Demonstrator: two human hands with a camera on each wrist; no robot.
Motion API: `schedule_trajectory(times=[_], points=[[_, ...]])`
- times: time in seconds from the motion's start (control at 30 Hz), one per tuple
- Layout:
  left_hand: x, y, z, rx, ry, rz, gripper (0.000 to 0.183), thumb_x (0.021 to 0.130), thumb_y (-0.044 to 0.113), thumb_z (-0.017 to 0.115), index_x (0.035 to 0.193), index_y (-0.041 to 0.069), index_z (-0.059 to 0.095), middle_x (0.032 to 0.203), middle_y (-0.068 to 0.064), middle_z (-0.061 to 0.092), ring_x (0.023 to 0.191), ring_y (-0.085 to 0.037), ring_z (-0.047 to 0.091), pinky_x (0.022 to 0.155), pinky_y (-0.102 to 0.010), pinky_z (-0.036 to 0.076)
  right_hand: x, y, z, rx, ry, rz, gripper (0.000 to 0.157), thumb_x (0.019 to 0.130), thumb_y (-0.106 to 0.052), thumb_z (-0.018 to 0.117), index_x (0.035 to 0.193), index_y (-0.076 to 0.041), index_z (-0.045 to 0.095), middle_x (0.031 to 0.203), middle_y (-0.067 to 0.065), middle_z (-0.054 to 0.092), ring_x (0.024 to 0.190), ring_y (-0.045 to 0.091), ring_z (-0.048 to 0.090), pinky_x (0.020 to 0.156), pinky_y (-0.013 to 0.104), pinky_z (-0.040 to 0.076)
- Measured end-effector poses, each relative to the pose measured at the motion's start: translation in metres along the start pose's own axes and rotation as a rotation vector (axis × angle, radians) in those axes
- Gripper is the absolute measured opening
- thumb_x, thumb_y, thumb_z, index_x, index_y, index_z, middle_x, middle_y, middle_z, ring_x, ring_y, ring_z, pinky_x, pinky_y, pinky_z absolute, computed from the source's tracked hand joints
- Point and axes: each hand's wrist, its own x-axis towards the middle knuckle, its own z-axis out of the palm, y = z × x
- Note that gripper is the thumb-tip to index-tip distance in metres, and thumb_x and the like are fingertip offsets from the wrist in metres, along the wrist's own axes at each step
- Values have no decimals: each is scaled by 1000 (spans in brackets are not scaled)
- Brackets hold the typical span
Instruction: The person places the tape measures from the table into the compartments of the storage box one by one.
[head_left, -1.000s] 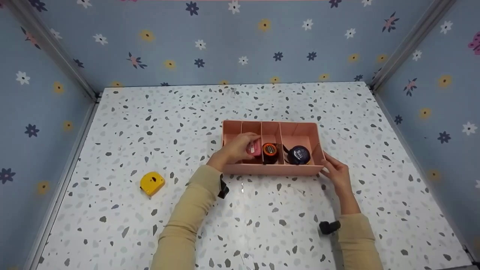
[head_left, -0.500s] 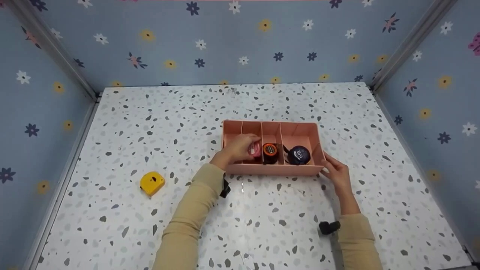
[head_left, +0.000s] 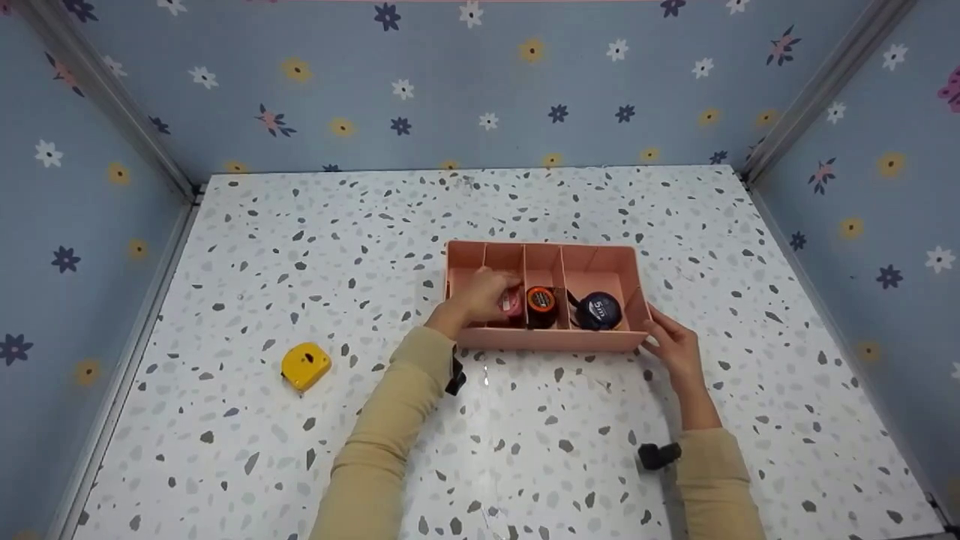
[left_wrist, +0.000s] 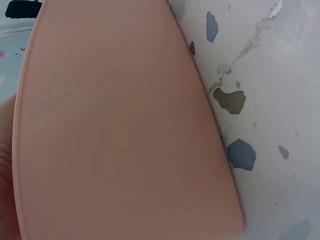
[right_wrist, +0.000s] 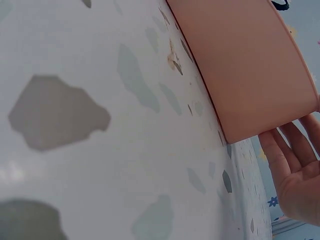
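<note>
In the head view a salmon-pink divided box (head_left: 551, 341) stands on the table. My left hand (head_left: 480, 294) reaches into its second compartment from the left and grips a pink tape measure (head_left: 512, 302), partly hidden by the fingers. An orange-and-black tape measure (head_left: 541, 304) sits one compartment to the right. The wide right compartment holds a dark blue tape measure (head_left: 599, 309) marked 5m. My right hand (head_left: 675, 346) rests its extended fingers against the box's right end at the front corner. Box wall (left_wrist: 120, 120) fills much of the left wrist view and covers most of that hand.
A yellow tape measure (head_left: 306, 366) lies alone on the speckled white table (head_left: 360, 225), left of the left forearm. Flowered blue panels (head_left: 465, 82) enclose the back and both sides. A black wrist-camera mount (head_left: 658, 455) sticks out from the right cuff.
My left hand shifts slightly right and lower in the compartment with the pink tape measure, which tilts a little. The right hand and the box hold their place.
</note>
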Motion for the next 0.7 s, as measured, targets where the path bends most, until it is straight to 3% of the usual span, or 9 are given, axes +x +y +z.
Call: schedule_trajectory(times=[0.27, 0.5, 0.7], points=[[2, 2, 1, 71, -1, 20, 52, 69, 12, 72, 117, 2, 55, 118, -8, 56, 107, -19, 50, 96, -33, 29, 0, 0, 0, -2, 0, 4, 56, 76, -41, 66, 125, -18, 53, 130, 6, 46, 109, 18, 50, 76, 29, 49], [2, 3, 1, 47, 6, 10, 36, 71, 5, 67, 106, 2, 60, 112, -7, 59, 100, -20, 53, 97, -34, 28, 0, 0, -1, 14, -2, -13, 60, 72, -45, 67, 124, -18, 54, 130, 5, 47, 109, 18, 50, 75, 29, 49], [-1, 4, 0, 2, 8, -29, 47, 71, 4, 67, 117, 3, 56, 120, -7, 55, 111, -21, 47, 100, -32, 27, -1, 1, -1, 42, -15, -23, 64, 70, -47, 69, 124, -16, 54, 130, 8, 46, 108, 18, 50, 73, 27, 50]])
